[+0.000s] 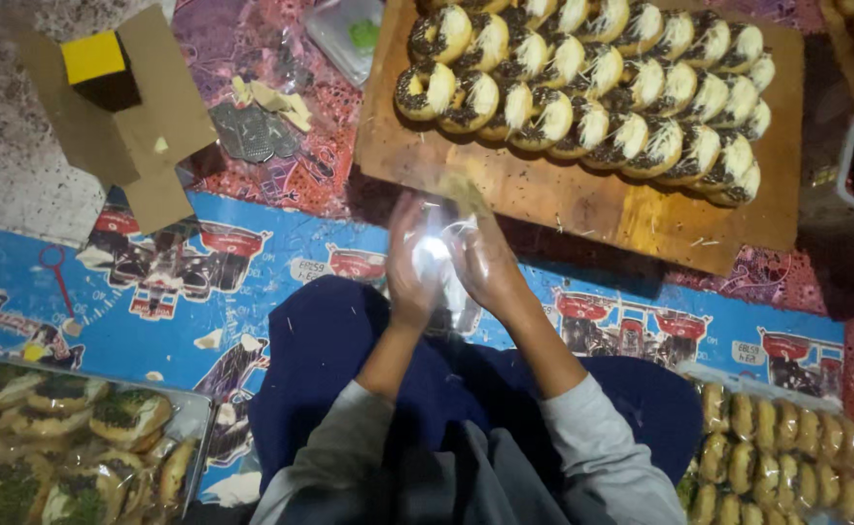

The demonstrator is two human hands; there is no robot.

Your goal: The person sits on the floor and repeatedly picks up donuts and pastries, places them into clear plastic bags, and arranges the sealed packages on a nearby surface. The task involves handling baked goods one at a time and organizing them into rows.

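Clear plastic bag (438, 261) gripped between left hand (409, 267) and right hand (485, 264) at centre — packed trays (777, 449) below, unwrapped doughnuts (592, 87) above remain.

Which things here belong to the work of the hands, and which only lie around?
In use: left hand, right hand, clear plastic bag, topped doughnuts on wooden board.
Lying about: cardboard piece, yellow-black block, red-handled ring.

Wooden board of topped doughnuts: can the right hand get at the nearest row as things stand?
Probably yes. The right hand sits just short of the wooden board, and nothing stands between it and the nearest doughnuts. But both hands, the left hand too, are busy with a clear plastic wrapper.
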